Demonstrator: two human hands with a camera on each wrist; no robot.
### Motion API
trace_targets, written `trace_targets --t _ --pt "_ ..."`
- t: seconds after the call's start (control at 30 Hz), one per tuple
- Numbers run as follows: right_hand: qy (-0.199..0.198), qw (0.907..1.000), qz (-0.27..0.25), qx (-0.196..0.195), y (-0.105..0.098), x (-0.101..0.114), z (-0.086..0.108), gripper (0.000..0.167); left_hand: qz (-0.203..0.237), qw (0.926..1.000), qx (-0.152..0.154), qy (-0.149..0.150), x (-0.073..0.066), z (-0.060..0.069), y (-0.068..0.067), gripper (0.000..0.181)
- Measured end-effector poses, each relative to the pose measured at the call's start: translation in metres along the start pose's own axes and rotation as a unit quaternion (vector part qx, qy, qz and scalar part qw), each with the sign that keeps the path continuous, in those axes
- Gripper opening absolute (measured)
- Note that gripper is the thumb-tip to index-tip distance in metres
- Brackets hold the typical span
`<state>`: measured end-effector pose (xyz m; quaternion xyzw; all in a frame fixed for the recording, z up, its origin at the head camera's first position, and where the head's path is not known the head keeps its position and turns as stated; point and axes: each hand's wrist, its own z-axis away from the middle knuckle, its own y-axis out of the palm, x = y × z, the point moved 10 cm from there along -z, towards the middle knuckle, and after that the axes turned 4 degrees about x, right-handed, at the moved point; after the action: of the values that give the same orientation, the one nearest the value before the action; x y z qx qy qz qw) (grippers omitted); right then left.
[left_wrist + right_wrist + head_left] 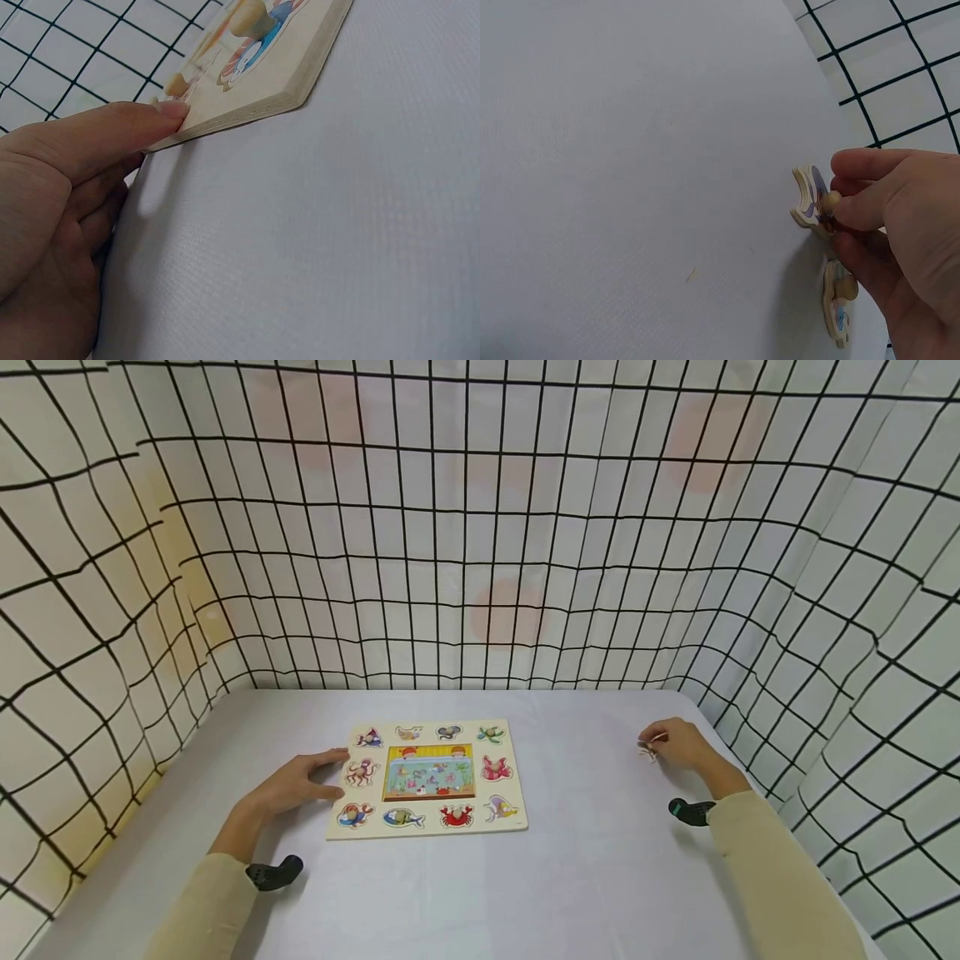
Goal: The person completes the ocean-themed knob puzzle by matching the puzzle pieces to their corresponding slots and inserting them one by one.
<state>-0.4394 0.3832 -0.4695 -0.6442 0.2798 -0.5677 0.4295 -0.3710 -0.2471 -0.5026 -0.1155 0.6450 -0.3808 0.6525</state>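
A wooden peg puzzle board [430, 837] with sea-animal pictures around an aquarium scene lies left of the middle of the table. At its left edge rests my left hand [295, 787], thumb and index finger spread apart; in the left wrist view the thumb [154, 120] touches the board's edge. Far to the right, my right hand [678, 745] pinches a puzzle piece [808, 196] by its round wooden knob. That piece is tilted, with purple showing on its face. Just below it in the right wrist view is a second knobbed piece [834, 304], close to the curled fingers.
White cloth covers the table [577, 877]. A black wire grid [465, 560] over white sheeting encloses the back and both sides, near my right hand. Black wrist devices [274, 873] extend from both sleeves. A small splinter-like speck [691, 274] lies on the cloth.
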Motion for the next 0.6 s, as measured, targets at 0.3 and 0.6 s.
trace_targets --t 0.3,0.6 --pt "0.000 0.9991 0.036 0.022 0.0079 -0.0040 -0.0059 0.014 0.001 1.0000 0.000 0.005 0.0007 0.0020 -0.0008 0.077" --pt "0.014 0.9991 0.039 -0.008 0.0087 -0.0067 -0.0057 0.016 0.002 0.9998 0.000 0.018 -0.0005 -0.0005 -0.0017 0.077"
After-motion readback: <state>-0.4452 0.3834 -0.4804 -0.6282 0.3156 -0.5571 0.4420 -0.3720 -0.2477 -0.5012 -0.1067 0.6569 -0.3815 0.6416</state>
